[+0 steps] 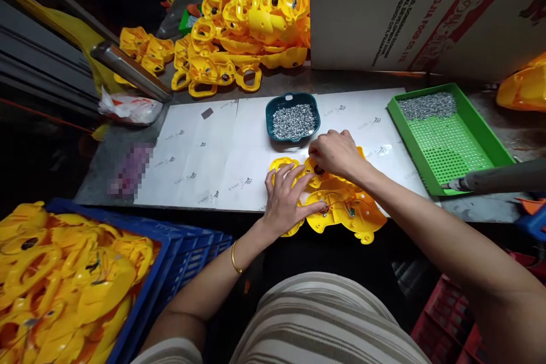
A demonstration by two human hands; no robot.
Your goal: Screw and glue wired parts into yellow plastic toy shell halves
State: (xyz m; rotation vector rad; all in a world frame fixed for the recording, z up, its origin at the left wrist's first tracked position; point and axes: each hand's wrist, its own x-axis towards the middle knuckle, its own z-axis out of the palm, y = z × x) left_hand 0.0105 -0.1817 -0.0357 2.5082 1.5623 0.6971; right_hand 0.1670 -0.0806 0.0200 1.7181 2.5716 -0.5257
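Note:
Yellow plastic shell halves (347,213) lie before me at the near edge of the table, showing thin wires, a small green circuit board and round dark parts. My left hand (284,199) rests spread across them, the thumb on the nearer shell and the fingertips on the farther one. Over the farther shell, my right hand (335,152) is closed with its fingers drawn together and pointing down. Whatever may be between those fingers is hidden. Just beyond is a dark green tray (269,119) filled with small silvery metal pieces that look like screws.
To the right, a green perforated basket (463,168) holds more silvery pieces; a grey power screwdriver (495,178) crosses its near corner. Yellow shells (268,25) are piled at the back beside a large carton (375,17). A blue crate (170,239) full of shells stands left.

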